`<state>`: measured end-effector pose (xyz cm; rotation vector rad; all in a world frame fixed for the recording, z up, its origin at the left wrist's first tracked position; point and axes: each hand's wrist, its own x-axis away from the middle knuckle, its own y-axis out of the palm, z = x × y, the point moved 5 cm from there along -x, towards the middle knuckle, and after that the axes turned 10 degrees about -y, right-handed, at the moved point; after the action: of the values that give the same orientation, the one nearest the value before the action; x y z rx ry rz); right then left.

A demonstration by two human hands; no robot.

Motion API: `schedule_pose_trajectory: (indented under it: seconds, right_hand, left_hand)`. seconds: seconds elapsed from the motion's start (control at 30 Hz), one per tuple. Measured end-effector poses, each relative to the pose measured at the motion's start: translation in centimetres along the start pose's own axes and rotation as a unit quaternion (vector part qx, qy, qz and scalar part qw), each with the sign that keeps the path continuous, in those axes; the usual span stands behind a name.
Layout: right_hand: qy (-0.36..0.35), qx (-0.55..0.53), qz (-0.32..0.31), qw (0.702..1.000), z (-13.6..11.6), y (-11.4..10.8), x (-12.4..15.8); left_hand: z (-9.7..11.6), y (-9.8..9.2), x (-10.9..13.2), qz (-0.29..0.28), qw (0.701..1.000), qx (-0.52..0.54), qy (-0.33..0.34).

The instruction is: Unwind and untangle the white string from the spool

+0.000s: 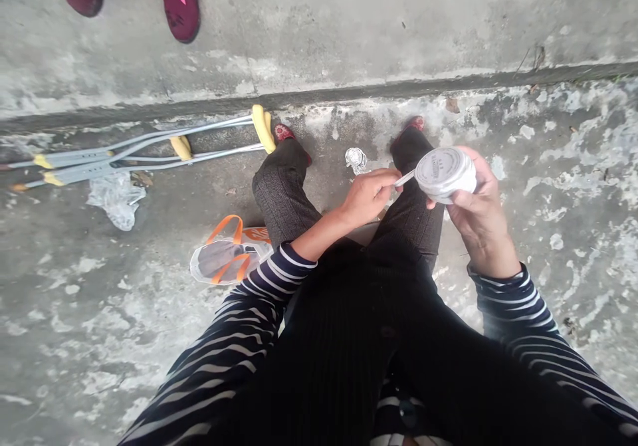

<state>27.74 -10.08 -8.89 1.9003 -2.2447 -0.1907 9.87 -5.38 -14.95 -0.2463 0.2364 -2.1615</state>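
Note:
A round white spool [445,172] with grey print on its flat face rests in my right hand [481,223], the fingers and thumb wrapped around its edge. From its left side runs a short stretch of narrow white cord [406,179], which looks flat. My left hand [366,199] is closed, pinching that cord between thumb and fingers. On the ground beyond my left hand lies a loose white coil [355,159], apart from both hands; whether it joins the cord cannot be seen.
Grey crutches with yellow pads [182,147] lie on the concrete at left, beside a crumpled clear plastic bag [118,197]. A white bag with orange handles [219,263] stands near my left leg. Across a low step [319,94] are another person's maroon shoes [180,10].

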Motion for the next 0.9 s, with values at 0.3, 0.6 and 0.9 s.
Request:
schedule_pose_trajectory:
  seconds: [0.3,0.6,0.9]
  right_hand:
    - [-0.024,0.153,0.008,0.988,2.9,0.6,-0.9]
    - [-0.133,0.286,0.017,0.949,1.0,1.8,-0.5]
    - [-0.150,0.248,0.060,0.955,-1.0,2.8,0.0]
  left_hand:
    - [0.4,0.2,1.3,-0.037,0.991,0.077,-0.099]
    - [-0.2,0.3,1.2,-0.049,0.975,0.126,-0.177]
    - [-1.5,-0.4,-0.4,-0.050,0.925,0.246,-0.284]
